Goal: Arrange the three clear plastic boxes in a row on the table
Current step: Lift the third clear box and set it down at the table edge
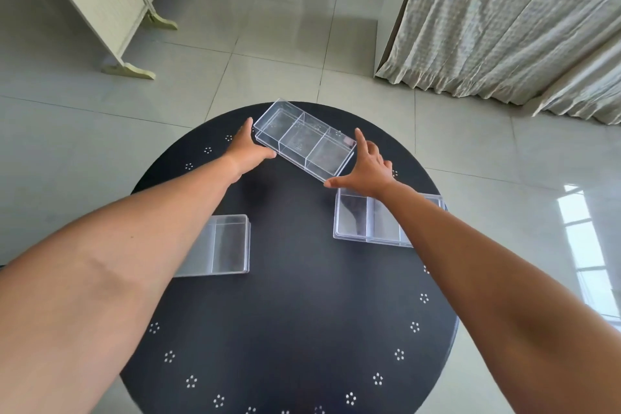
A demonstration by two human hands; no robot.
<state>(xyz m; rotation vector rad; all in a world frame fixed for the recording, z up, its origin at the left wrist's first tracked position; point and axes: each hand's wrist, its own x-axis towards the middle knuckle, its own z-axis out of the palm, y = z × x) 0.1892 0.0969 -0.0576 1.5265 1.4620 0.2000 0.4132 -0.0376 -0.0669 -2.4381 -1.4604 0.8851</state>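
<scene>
Both sets of fingers are spread wide and pressed against the ends of the far clear box (304,142): the left hand (247,150) at its left end, the right hand (364,170) at its right end, holding it between them. That box sits angled at the far side of the round black bench (289,312). The left clear box (220,245) lies partly under the left forearm, the right clear box (361,218) under the right wrist, well apart.
</scene>
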